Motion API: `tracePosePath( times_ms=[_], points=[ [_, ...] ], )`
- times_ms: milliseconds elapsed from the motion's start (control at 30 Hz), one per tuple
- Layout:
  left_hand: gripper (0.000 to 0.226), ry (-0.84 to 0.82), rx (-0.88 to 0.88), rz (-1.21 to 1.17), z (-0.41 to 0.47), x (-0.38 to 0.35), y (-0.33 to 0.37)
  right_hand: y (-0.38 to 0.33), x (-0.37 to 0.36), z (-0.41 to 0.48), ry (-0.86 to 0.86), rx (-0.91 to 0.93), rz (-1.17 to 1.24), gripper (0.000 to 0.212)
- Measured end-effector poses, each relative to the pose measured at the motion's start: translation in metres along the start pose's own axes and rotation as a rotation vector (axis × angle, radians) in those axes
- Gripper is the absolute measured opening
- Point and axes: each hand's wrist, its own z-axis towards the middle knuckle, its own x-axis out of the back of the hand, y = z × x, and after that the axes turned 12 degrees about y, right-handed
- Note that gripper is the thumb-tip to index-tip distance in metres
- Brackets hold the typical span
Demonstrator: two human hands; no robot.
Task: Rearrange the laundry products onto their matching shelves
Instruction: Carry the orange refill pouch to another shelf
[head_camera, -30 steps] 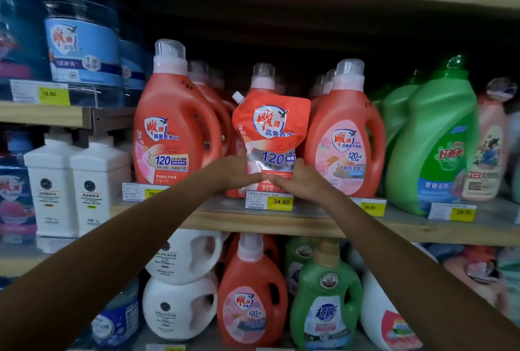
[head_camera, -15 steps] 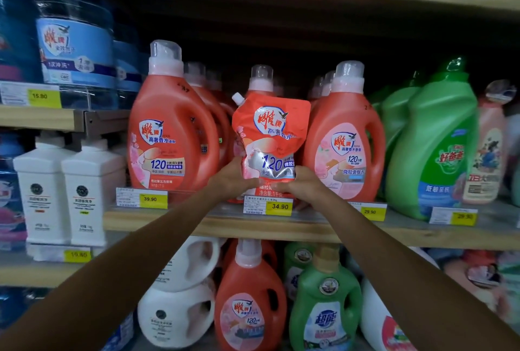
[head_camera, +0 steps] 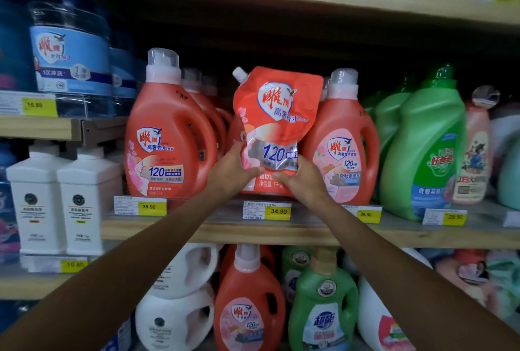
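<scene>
Head view of a shop shelf of laundry liquids. Far left of the red refill pouch (head_camera: 278, 114) stand two white bottles (head_camera: 62, 204), and just to its left is a big red jug (head_camera: 168, 148) of the same brand. The left hand (head_camera: 233, 173) grips the pouch's lower left edge, thumb on the front and fingers curled behind. The pouch is upright and leans slightly, in front of the gap between the red jugs and directly above the 34.90 price tag (head_camera: 267, 210). The right hand (head_camera: 304, 182) grips its lower right corner in the same way. Right of the pouch is another red jug (head_camera: 343, 153), then green jugs (head_camera: 422, 153). The hands hide the pouch's base, so I cannot tell whether it rests on the wooden shelf (head_camera: 225, 231). The step in hand is probably seating the pouch among the matching red products. Next, the soft pack needs steadying until it stands alone before both hands let go.
</scene>
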Motion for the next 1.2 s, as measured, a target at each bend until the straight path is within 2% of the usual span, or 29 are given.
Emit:
tracePosePath(
  times_ms=[133,333,500,567,667,800,900,967,1067,1200],
  points=[
    [0.076,0.045,-0.027,-0.005,-0.006,0.007,0.019,-0.009,0.014,-0.002,0.062,0.041,0.033,0.036],
    [0.062,0.091,-0.052,-0.034,-0.043,0.008,0.046,-0.007,0.049,-0.022,0.057,0.075,0.037,0.04],
    [0.065,0.056,-0.104,-0.015,-0.085,0.0,0.084,0.0,0.104,-0.053,-0.045,0.056,0.179,0.054],
    [0.059,0.033,-0.132,-0.026,-0.105,-0.006,0.105,0.005,0.134,-0.066,-0.076,-0.001,0.26,0.063],
    [0.059,-0.029,-0.156,-0.073,-0.14,-0.019,0.137,0.014,0.186,-0.089,-0.103,-0.094,0.317,0.067],
    [0.062,-0.127,-0.167,-0.132,-0.186,-0.044,0.176,0.037,0.25,-0.122,-0.085,-0.202,0.315,0.057],
    [0.069,-0.186,-0.113,-0.244,-0.221,-0.068,0.203,0.061,0.294,-0.147,-0.057,-0.276,0.325,0.066],
    [0.073,-0.227,-0.047,-0.346,-0.243,-0.086,0.219,0.074,0.323,-0.163,-0.031,-0.301,0.324,0.056],
    [0.065,-0.33,0.049,-0.471,-0.272,-0.114,0.245,0.094,0.365,-0.184,0.002,-0.341,0.295,0.054],
    [0.057,-0.443,0.037,-0.514,-0.302,-0.158,0.281,0.128,0.415,-0.199,0.037,-0.378,0.27,0.058]
  ],
)
